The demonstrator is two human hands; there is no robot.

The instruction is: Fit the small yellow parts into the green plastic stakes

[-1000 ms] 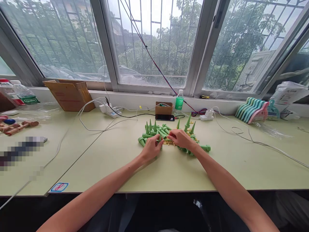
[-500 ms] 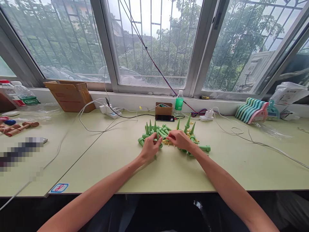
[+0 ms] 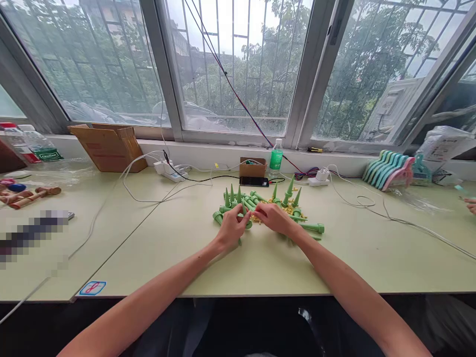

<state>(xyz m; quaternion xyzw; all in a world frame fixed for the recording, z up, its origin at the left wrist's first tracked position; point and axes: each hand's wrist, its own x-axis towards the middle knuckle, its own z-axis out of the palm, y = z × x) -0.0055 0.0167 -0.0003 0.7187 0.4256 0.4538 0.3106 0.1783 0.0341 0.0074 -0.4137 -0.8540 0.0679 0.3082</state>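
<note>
My left hand (image 3: 231,227) is closed around a green plastic watering spike (image 3: 244,207), whose pointed tip rises between the fingers. Close beside it, my right hand (image 3: 274,218) pinches at the held spike, fingertips together; anything small in that pinch is too hidden to name. Behind both hands lies a pile of green spikes (image 3: 253,198), several standing point up, such as the tall spike (image 3: 288,191). Small yellow plastic pieces (image 3: 288,209) are scattered among them. Another spike (image 3: 312,227) lies on its side to the right of my right hand.
A phone (image 3: 254,182), a small cardboard box (image 3: 253,168) and a green-labelled bottle (image 3: 275,157) stand behind the pile. White cables (image 3: 386,216) cross the table. Hanger-like pastel items (image 3: 388,171) are at right, a large carton (image 3: 107,148) at left. Another person's hand (image 3: 471,205) shows at the right edge.
My right hand has shifted slightly left and up, closer to my left hand and the held spike. Another person's hand has come into view at the far right.
</note>
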